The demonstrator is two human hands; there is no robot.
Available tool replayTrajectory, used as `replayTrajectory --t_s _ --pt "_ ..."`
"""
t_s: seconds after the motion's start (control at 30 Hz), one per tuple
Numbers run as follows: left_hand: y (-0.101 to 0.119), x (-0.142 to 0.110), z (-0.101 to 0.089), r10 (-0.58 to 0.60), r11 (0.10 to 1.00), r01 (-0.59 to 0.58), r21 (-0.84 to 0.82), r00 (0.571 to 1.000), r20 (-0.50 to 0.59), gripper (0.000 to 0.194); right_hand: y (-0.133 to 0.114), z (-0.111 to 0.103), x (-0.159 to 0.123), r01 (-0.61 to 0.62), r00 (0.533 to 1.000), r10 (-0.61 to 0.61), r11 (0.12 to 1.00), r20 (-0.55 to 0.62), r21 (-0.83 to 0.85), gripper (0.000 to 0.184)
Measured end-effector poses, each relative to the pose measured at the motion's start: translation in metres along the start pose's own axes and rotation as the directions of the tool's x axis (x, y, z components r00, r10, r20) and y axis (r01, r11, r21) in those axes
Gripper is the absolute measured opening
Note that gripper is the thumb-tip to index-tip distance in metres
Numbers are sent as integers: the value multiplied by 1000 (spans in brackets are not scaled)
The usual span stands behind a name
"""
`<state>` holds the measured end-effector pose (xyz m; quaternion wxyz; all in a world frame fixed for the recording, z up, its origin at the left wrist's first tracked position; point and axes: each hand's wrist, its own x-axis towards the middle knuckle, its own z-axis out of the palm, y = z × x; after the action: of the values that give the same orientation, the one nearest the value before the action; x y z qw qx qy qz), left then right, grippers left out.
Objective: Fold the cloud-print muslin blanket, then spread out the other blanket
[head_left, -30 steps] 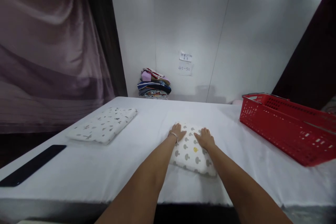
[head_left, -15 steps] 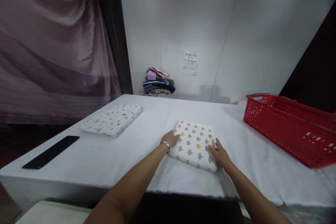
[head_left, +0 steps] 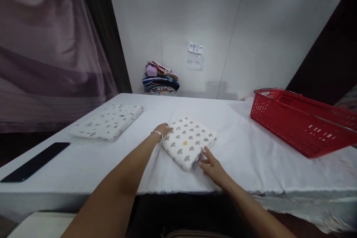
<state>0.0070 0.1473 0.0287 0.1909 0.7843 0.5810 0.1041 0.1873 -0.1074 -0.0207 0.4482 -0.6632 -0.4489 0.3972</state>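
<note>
A folded white cloth (head_left: 185, 137) printed with grey mushrooms lies on the white-covered table, one corner pointing towards me. My left hand (head_left: 162, 130), with a bracelet at the wrist, rests at its left corner, fingers stretched out onto the fabric. At the near right edge, the fingers of my right hand (head_left: 211, 164) take hold of the cloth's side, one on top and others lower down. Another folded white cloth (head_left: 108, 122) with small grey prints lies to the left, apart from both hands.
A red plastic basket (head_left: 295, 126) stands on the table's right side. A black flat slab (head_left: 36, 161) lies at the left edge. Folded fabrics (head_left: 161, 80) are stacked beyond the far edge, beside paper notes (head_left: 194, 57) on the wall. The table's front edge (head_left: 178, 193) is close.
The mushroom cloth has turned clockwise, its near right corner swinging left towards me. My right hand has moved along with that edge. The whole view has shifted slightly.
</note>
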Motion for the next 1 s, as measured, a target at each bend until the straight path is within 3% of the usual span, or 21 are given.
replayTrajectory --t_s 0.1,0.2,0.27,0.4,0.53,0.63,0.8,1.0 --pt "-2 -16 11 21 999 -19 26 998 -56 45 -2 -25 18 44 987 -69 984 -142 -173 69" --pt "4 -33 22 110 991 -94 95 978 -178 48 -15 -44 40 80 956 -191 900 -221 -428 59" --pt "9 -40 28 179 976 -147 160 961 -209 51 -29 -44 55 124 945 -279 788 -170 -603 55" --pt "12 -41 38 151 969 -129 210 984 -92 60 -47 -26 81 208 951 -308 582 23 -786 57" --pt "8 -40 44 148 967 -126 222 985 -88 60 -34 -17 97 148 985 -152 481 84 -864 60" --pt "7 -41 46 145 969 -125 212 986 -84 60 -23 -19 103 141 989 -107 456 104 -879 60" --pt "7 -42 49 138 973 -112 200 983 -121 60 -42 -13 121 195 976 -174 419 132 -887 61" --pt "5 -43 52 159 971 -127 202 976 -150 61 -76 20 178 332 934 -273 419 231 -845 65"
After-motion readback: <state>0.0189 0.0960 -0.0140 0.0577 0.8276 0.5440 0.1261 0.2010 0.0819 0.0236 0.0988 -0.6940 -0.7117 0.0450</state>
